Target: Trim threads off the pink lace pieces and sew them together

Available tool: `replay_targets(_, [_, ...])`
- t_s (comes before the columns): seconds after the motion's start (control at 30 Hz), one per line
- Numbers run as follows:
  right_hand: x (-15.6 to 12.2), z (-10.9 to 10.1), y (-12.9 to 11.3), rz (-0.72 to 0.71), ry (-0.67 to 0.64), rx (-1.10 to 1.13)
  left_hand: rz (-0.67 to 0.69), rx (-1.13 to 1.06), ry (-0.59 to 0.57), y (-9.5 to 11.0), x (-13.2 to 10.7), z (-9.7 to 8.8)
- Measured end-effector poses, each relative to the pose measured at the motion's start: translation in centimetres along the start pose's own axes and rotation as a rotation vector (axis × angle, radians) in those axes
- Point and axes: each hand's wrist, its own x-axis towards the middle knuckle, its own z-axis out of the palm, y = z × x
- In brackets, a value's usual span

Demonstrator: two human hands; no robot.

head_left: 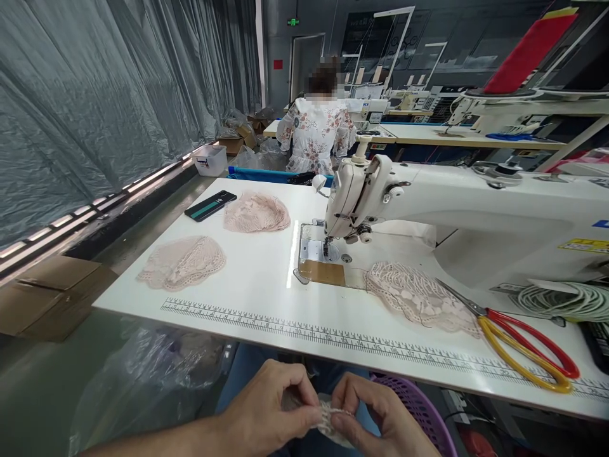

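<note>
Below the table's front edge, over my lap, a small pale lace piece (328, 420) is pinched between both hands. My left hand (273, 406) grips its left side with thumb and forefinger. The thumb and fingers of my right hand (373, 416) press on its right side. Much of the lace is hidden behind my fingers. On the white table (257, 279) above them lie a pale lace piece (183, 261) at the left, a pile of pinkish lace pieces (257, 212) behind it, and a stack of lace pieces (421, 295) right of the needle plate.
A white sewing machine (409, 190) spans the table's right side. Scissors (518, 343) with red and yellow handles lie at the front right, near a coil of pale cord (566, 299). A phone (210, 205) lies far left. A purple basket (419, 406) stands below. Another person (318, 133) sits ahead.
</note>
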Motion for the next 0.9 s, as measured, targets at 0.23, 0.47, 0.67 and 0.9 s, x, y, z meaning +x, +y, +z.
replay_targets(0.23, [0.0,0.4,0.6,0.059,0.081,0.141,-0.004,-0.011,-0.023,-0.2,0.0,-0.3])
replay_targets(0.47, [-0.1,0.5,-0.8,0.064,0.09,0.066,-0.098,0.109,-0.061,-0.4,0.0,-0.1])
replay_targets(0.67, [-0.1,0.3,-1.6,0.049,0.086,-0.035,0.032,0.015,-0.022,-0.7,0.3,0.6])
replay_targets(0.9, [0.2,0.3,-1.8,0.037,0.075,-0.096,0.101,0.138,0.01,-1.0,0.1,0.7])
